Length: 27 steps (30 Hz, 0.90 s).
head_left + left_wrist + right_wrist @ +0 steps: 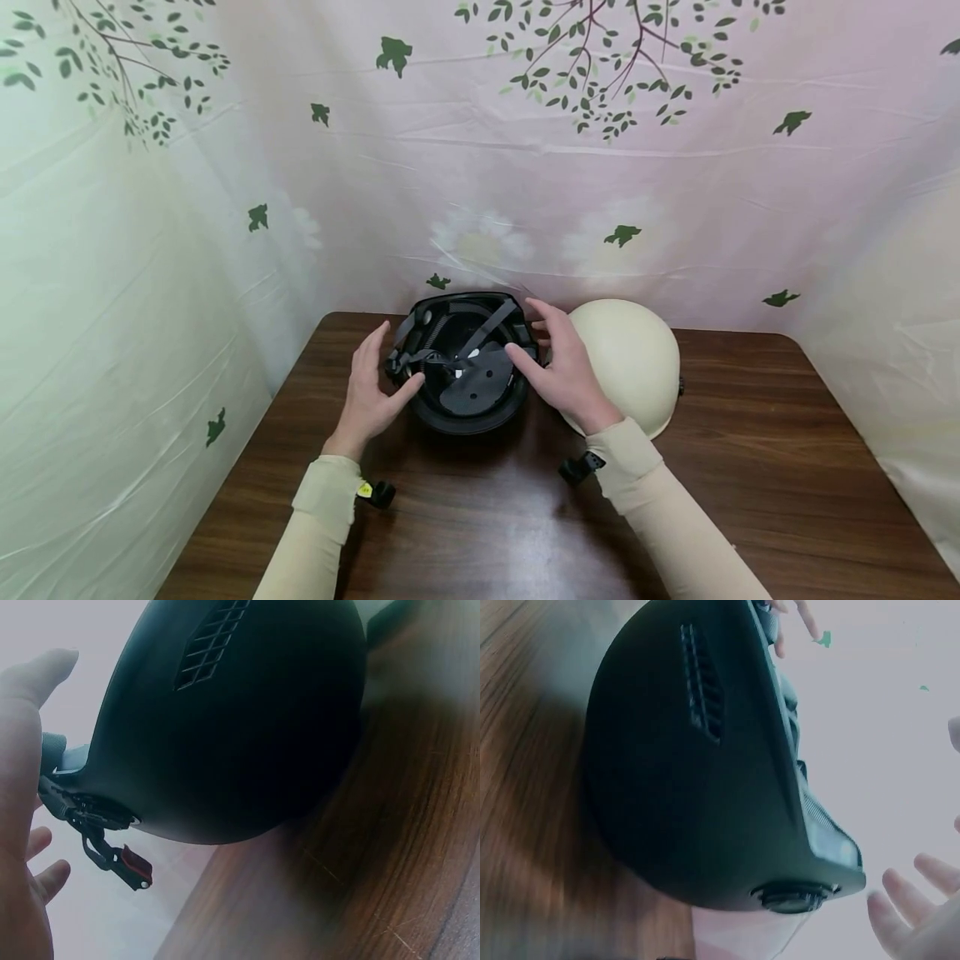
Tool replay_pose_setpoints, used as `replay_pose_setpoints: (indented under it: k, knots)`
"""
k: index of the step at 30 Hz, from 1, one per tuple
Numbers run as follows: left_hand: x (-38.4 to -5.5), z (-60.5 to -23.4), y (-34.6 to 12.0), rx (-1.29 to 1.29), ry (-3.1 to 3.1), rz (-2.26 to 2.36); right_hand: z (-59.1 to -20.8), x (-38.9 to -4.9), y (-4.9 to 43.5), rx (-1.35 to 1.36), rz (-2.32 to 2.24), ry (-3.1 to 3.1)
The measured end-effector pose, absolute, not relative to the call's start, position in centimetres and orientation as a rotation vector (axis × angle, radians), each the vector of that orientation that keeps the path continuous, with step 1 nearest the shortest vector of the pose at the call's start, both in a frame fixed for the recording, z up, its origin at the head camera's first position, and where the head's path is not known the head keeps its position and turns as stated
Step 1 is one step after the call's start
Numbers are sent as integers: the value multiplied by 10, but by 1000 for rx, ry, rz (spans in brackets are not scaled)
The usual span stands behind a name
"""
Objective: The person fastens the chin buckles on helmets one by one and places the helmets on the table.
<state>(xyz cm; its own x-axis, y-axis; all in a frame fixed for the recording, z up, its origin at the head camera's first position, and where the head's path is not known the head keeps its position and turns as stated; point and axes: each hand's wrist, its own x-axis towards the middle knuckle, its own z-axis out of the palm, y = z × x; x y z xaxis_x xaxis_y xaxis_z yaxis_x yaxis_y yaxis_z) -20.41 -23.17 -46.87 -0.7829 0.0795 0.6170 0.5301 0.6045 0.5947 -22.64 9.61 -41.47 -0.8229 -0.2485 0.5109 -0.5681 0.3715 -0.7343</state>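
A black helmet (pixel 468 423) lies upside down at the back of the table, its padded hollow facing up. Grey straps (pixel 489 327) cross inside it. My left hand (pixel 370 400) is at its left side, fingers extended and thumb over the rim in the head view. On the opposite side is my right hand (pixel 566 371), fingers spread, between this helmet and a cream helmet (pixel 630 358) resting dome up. The left wrist view shows a dangling buckle (pixel 133 868) with a red part. A round fitting (pixel 791 898) on the shell appears in the right wrist view, apart from the fingers.
The brown wooden table (pixel 480 533) has its back edge just behind both helmets. A pale printed curtain (pixel 480 192) hangs behind and along the sides. Small black wrist cameras (pixel 381 495) sit on both cuffs.
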Motion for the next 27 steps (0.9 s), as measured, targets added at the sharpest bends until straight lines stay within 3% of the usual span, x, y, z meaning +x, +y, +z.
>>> replay_pose_setpoints:
  k: [27]
  knots:
    - [-202, -468, -228, -459, -2323, -1092, -403, -225, 26, 922, 1806, -2565]
